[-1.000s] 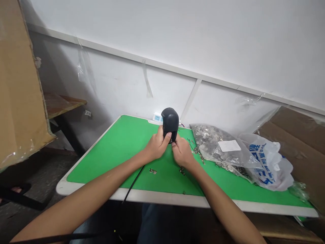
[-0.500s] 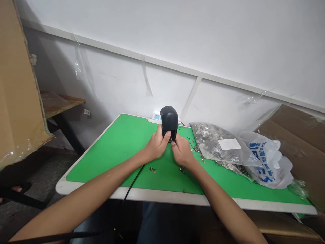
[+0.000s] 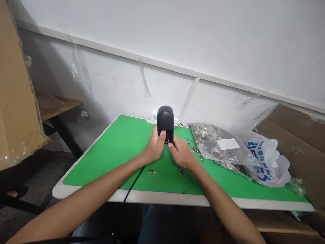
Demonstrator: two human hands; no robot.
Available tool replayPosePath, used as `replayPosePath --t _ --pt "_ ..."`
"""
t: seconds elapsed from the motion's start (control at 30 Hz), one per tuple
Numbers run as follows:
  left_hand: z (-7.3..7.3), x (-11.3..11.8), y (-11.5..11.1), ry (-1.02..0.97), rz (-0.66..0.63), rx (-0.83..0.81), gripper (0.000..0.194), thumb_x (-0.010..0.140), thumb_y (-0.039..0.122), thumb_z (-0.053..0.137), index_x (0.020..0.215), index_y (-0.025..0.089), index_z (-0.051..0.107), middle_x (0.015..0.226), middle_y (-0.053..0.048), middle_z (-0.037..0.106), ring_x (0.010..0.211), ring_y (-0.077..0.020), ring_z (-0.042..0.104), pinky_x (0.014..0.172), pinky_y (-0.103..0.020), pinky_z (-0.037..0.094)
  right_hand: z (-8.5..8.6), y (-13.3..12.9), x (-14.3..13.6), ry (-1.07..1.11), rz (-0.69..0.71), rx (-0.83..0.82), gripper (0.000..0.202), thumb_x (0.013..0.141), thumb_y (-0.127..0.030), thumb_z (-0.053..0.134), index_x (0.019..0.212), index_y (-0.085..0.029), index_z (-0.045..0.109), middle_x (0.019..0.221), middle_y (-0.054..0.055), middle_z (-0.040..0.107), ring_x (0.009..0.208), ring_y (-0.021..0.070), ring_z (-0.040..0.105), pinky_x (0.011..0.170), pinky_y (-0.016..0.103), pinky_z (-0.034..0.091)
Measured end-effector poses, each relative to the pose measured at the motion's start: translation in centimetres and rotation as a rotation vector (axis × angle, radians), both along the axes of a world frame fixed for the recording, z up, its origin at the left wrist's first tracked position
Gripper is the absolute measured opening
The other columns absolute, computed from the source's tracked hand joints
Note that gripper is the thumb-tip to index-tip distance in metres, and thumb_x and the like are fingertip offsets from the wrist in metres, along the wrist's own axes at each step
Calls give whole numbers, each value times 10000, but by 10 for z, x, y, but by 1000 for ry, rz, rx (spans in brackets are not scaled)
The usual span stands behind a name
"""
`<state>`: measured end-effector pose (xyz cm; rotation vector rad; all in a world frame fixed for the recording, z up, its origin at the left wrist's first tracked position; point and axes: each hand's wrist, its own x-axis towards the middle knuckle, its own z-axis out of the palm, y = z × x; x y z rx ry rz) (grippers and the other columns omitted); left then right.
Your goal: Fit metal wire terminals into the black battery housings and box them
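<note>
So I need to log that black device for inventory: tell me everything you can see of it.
The black device is a rounded, matte, plastic-looking body with a domed top, standing upright on the green table mat. The left hand grips its lower left side, thumb on its front; the right hand touches its base.

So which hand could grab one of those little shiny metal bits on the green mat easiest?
Probably the right hand. Both hands touch the black device, but the loose metal bits and the clear bag of parts lie on its side. The left hand seems to steady the device.
</note>
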<state>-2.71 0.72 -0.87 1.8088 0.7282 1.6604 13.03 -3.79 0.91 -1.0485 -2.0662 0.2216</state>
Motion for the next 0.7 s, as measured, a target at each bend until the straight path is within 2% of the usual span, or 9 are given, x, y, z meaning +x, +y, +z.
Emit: replayPosePath --t 0.1,0.23,0.3,0.4,0.5,0.6,0.7 --pt "1 -1 4 -13 -18 -43 524 1027 700 447 1162 199 521 916 -38 661 784 -187 644 688 -312 502 9 1 5 -16 37 -21 230 1035 -442 430 1017 -242 543 760 13 591 645 213 507 633 344 380" --pt "4 -1 11 -63 -81 -222 494 1018 715 448 1080 225 465 674 50 567 478 -122 521 465 -255 418 13 9 14 145 21 -112 331 1055 -506 392 920 -236 526 712 -11 551 633 187 499 620 323 366" --pt "6 0 14 -127 -108 -264 476 1016 709 461 1067 237 433 670 59 582 428 -104 500 423 -238 409 11 13 17 240 -18 -130 425 1056 -569 396 808 -240 497 657 -26 501 609 172 473 611 316 354" --pt "9 3 18 -246 -141 -294 478 981 696 549 1082 248 418 800 24 641 530 -123 622 416 -222 451 9 16 18 340 -52 -129 562 1044 -657 404 657 -250 390 591 -44 397 557 145 386 577 310 307" --pt "11 6 20 -334 -186 -324 496 933 662 643 1108 252 426 939 -15 657 700 -170 720 416 -216 484 10 15 15 364 -54 -87 609 1038 -696 394 627 -249 354 584 -48 353 542 134 343 568 311 286" --pt "15 7 20 -356 -248 -348 498 893 591 728 1107 245 441 997 -38 675 791 -199 746 471 -236 542 11 12 12 304 -40 -1 616 1052 -688 372 623 -248 327 578 -45 338 534 133 328 573 317 279" --pt "21 7 15 -346 -345 -393 507 885 562 747 1138 237 452 977 -48 714 752 -193 735 578 -295 602 9 10 12 243 -11 94 638 1057 -705 319 607 -253 299 560 -37 330 520 141 311 568 327 272"
